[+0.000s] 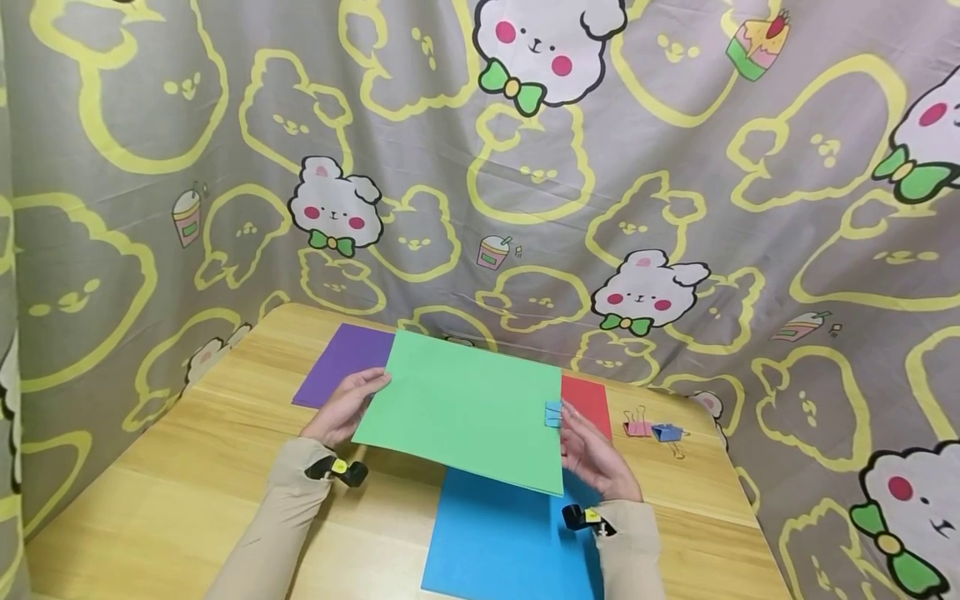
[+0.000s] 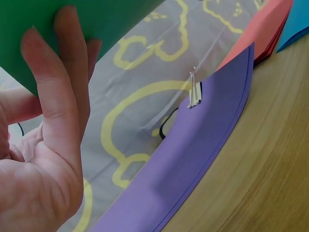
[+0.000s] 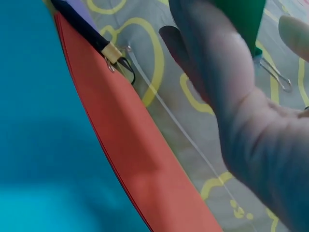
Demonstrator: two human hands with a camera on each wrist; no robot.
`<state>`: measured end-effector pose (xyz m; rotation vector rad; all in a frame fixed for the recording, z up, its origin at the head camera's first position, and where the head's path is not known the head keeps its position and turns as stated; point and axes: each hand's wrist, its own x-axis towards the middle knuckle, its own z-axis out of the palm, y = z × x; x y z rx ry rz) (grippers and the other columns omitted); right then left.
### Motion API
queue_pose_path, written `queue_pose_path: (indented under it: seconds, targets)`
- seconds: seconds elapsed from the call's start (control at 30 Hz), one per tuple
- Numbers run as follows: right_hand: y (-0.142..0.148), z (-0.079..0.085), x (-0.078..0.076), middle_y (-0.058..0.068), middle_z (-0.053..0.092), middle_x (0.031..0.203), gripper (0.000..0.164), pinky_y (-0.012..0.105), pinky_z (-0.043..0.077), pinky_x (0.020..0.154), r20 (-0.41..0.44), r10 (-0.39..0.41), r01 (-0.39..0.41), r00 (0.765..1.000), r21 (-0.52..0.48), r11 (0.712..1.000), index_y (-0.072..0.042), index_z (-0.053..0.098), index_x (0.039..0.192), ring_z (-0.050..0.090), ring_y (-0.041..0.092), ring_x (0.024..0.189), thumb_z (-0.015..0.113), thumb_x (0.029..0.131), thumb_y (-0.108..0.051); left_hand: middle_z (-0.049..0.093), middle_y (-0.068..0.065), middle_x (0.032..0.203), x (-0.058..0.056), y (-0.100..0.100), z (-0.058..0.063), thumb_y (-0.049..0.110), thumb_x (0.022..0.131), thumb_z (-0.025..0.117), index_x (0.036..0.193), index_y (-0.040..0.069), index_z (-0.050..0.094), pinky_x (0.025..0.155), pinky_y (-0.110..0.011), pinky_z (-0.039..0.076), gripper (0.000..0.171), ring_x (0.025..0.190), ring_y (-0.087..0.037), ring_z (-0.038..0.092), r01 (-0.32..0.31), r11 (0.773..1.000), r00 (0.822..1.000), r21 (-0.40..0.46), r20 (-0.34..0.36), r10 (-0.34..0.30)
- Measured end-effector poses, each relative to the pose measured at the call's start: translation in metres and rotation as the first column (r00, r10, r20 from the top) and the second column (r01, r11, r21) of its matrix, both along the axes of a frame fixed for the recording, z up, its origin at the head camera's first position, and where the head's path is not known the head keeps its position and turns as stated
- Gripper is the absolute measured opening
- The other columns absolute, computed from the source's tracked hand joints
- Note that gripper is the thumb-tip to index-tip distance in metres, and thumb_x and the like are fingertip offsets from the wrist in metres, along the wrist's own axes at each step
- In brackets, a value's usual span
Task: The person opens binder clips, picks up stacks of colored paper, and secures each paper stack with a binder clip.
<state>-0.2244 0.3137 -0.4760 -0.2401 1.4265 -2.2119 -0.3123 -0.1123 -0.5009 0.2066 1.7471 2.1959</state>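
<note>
Two hands carry the green paper (image 1: 465, 408) above the wooden counter (image 1: 187, 467), its broad face turned up toward the head camera. The left hand (image 1: 348, 408) pinches its left edge: the thumb lies on the upper face, and the fingers (image 2: 72, 58) reach along the underside, nearly straight, as the left wrist view shows. At the opposite edge sits a light-blue clip (image 1: 553, 414), fastened about midway along that side, its wire handle pointing outward. The right hand (image 1: 596, 458) is just beside this clip, its fingers extended behind the paper and its thumb standing apart from them; whether a fingertip touches the wire, I cannot tell.

On the counter, purple paper (image 1: 341, 362) lies beyond the left hand, partly hidden by the green. Red paper (image 1: 588, 404) shows past the right edge, also partly covered from view. Blue paper (image 1: 510, 542) lies nearest the person, its far part below the green. To the right of the red rest a pink clip (image 1: 637, 427) and a darker blue clip (image 1: 667, 432), side by side. Behind everything hangs a grey curtain (image 1: 540, 275) printed with yellow-outlined animals and white bunny faces wearing green bows.
</note>
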Motion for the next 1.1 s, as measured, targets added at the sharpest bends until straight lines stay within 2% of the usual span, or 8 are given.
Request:
queue_pose_path:
  seconds: [0.13,0.23,0.4,0.57,0.73,0.93,1.1]
  targets:
    - [-0.005,0.000,0.001,-0.010,0.059,0.124,0.066,0.028,0.056,0.092,0.048,-0.058,0.057,0.997,0.011,0.998,-0.027,-0.015,0.157,0.065,0.007,0.107,0.031,0.109,-0.024,0.014,-0.018,0.163,0.001,0.002,0.001,0.019,0.104,0.047,0.154,-0.007,0.013,0.121,-0.024,0.020,0.065,0.152,-0.025,0.012,0.001,1.000,1.000,0.009,0.006,-0.001]
    - [-0.007,0.000,0.002,-0.011,0.053,0.129,0.068,0.027,0.055,0.095,0.050,-0.083,0.082,0.995,0.021,0.996,-0.028,-0.012,0.158,0.063,0.005,0.111,0.035,0.108,-0.020,0.011,-0.019,0.163,0.001,0.003,0.001,0.017,0.104,0.047,0.153,-0.008,0.013,0.125,-0.030,0.013,0.064,0.153,-0.026,0.008,0.006,1.000,1.000,0.029,0.010,-0.006]
    - [-0.009,-0.003,0.002,-0.005,0.052,0.129,0.069,0.027,0.056,0.096,0.004,-0.079,0.079,0.997,-0.021,0.997,-0.023,-0.005,0.159,0.064,0.007,0.111,0.036,0.106,-0.006,0.000,-0.022,0.165,-0.001,0.003,0.001,0.018,0.104,0.046,0.153,-0.010,0.011,0.127,-0.040,-0.003,0.066,0.155,-0.029,-0.005,0.019,0.999,1.000,0.036,-0.003,-0.019]
    - [-0.009,-0.005,0.000,-0.001,0.050,0.136,0.070,0.028,0.053,0.100,-0.072,-0.041,0.034,0.997,-0.096,0.995,-0.014,-0.001,0.158,0.061,0.009,0.118,0.034,0.102,0.009,-0.008,-0.020,0.165,0.001,0.004,0.000,0.020,0.105,0.046,0.154,-0.008,0.009,0.127,-0.041,-0.005,0.068,0.154,-0.029,-0.011,0.007,0.999,1.000,0.036,0.003,-0.007]
    - [-0.009,-0.006,-0.001,-0.002,0.049,0.138,0.071,0.023,0.051,0.101,-0.127,-0.051,0.035,0.991,-0.127,0.991,-0.009,-0.002,0.157,0.057,0.007,0.123,0.033,0.100,0.013,-0.009,-0.018,0.166,0.005,0.006,0.002,0.023,0.105,0.045,0.154,-0.007,0.007,0.127,-0.039,-0.006,0.069,0.154,-0.027,-0.011,0.007,0.998,1.000,0.056,0.025,-0.008]
    - [-0.006,-0.005,0.001,-0.007,0.050,0.138,0.075,0.021,0.051,0.099,-0.120,-0.100,0.084,0.988,-0.138,0.987,-0.011,-0.007,0.156,0.056,0.003,0.123,0.035,0.100,0.013,-0.005,-0.013,0.167,0.009,0.008,0.004,0.031,0.105,0.045,0.157,0.000,0.001,0.126,-0.034,-0.001,0.074,0.155,-0.023,-0.006,0.069,0.997,0.995,0.038,0.068,-0.071]
    - [-0.003,-0.003,0.001,-0.004,0.051,0.134,0.070,0.023,0.053,0.099,-0.109,-0.096,0.077,0.989,-0.163,0.983,-0.010,-0.004,0.156,0.058,0.005,0.120,0.030,0.100,0.014,-0.010,-0.017,0.165,0.011,0.011,0.004,0.034,0.105,0.046,0.156,-0.001,-0.006,0.125,-0.040,-0.008,0.080,0.154,-0.029,-0.013,0.152,0.988,0.988,-0.028,0.044,-0.151]
